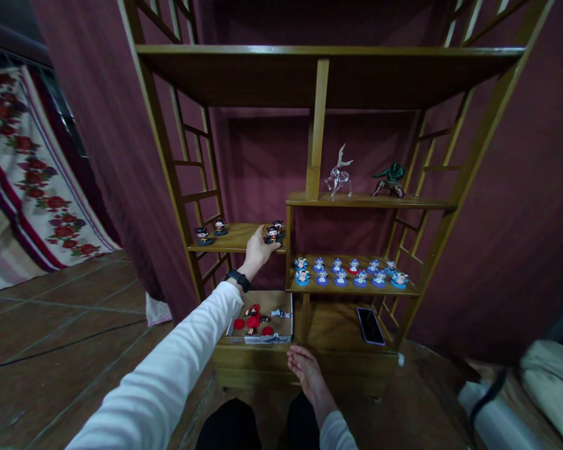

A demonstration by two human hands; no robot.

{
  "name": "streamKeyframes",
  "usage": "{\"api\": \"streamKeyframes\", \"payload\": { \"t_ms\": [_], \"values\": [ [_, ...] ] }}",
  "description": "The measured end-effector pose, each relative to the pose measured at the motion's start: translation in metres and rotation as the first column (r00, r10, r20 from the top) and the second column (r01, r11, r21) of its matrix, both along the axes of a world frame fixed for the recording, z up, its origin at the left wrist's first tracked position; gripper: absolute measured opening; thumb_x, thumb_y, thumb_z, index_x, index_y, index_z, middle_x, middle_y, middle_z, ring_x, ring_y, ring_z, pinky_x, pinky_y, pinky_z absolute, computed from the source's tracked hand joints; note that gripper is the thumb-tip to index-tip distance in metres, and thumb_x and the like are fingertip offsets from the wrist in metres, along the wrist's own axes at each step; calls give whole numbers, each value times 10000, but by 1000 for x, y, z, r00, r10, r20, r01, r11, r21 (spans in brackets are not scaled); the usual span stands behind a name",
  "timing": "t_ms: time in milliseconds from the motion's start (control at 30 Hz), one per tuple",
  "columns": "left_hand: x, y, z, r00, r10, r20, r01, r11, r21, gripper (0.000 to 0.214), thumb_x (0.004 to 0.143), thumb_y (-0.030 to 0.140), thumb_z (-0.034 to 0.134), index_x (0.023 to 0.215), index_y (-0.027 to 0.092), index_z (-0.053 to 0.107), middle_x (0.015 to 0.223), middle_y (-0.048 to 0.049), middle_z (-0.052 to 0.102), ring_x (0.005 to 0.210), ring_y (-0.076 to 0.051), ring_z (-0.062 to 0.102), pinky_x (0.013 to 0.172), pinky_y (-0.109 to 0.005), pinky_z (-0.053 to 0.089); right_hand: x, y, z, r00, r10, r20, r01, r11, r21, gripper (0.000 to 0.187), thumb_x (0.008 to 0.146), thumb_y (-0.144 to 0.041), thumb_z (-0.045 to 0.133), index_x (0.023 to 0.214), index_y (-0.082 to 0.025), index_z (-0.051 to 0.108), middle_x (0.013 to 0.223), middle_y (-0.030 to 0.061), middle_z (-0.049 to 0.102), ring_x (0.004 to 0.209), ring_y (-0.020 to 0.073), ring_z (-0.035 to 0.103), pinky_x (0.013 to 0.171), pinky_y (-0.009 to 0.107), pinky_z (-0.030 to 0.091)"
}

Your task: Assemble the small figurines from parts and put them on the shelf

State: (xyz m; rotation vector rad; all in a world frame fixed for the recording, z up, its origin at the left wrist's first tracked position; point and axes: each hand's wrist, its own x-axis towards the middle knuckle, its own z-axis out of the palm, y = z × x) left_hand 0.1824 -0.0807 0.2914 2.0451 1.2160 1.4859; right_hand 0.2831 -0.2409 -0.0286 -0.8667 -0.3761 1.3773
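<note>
One left hand (258,251) is pinching a black-haired figurine (273,234) at the wooden shelf (240,236); right hand (308,370) is hovering apart, relaxed; maroon curtain (263,150) is hanging behind.

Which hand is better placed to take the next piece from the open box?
Probably the right hand: it looks empty and is close to the front right corner of the open box. The left hand is up at the shelf, occupied with a black-based figurine.

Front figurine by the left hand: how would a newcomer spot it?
On the wooden rack, find the left shelf just above the open box. At its right end, by the left hand, this black-haired figurine stands in front of its lookalike.
</note>
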Motion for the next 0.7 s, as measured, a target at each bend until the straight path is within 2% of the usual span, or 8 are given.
{"api": "streamKeyframes", "payload": {
  "t_ms": [167,300,467,700],
  "values": [
    [-9,-9,-6,999,-17,30,12,991,133,722,608,260,722,1254,162,416,1034,-92,641,926,-198,611,831,-303,452,-1,-2,2,1000,6,5,-6,1000,2,372,466,-294,783,789,-154,662,782,74,685,698,161,617,694,298,482],
    [-16,-23,-4,999,35,-3,-34,981,193,600,624,267,709,1170,180,475,1011,-75,645,915,-195,612,811,-300,461,-2,0,-1,1000,5,9,-5,1000,-8,373,461,-287,782,790,-156,662,782,71,684,694,156,615,689,289,481],
    [-20,-27,2,988,135,-77,-121,980,158,576,622,310,714,1138,202,483,1035,-77,641,925,-204,608,799,-305,454,-3,2,-6,1000,6,8,-6,1000,3,377,456,-291,779,790,-160,663,776,69,683,690,155,614,692,294,481],
    [-15,-14,6,965,195,-175,-188,981,53,645,605,394,717,1161,186,462,1035,-87,648,949,-219,602,799,-303,425,-2,1,-6,1000,18,9,-19,1000,17,368,456,-290,778,782,-163,665,782,67,683,701,158,617,705,295,478]
  ]
}}
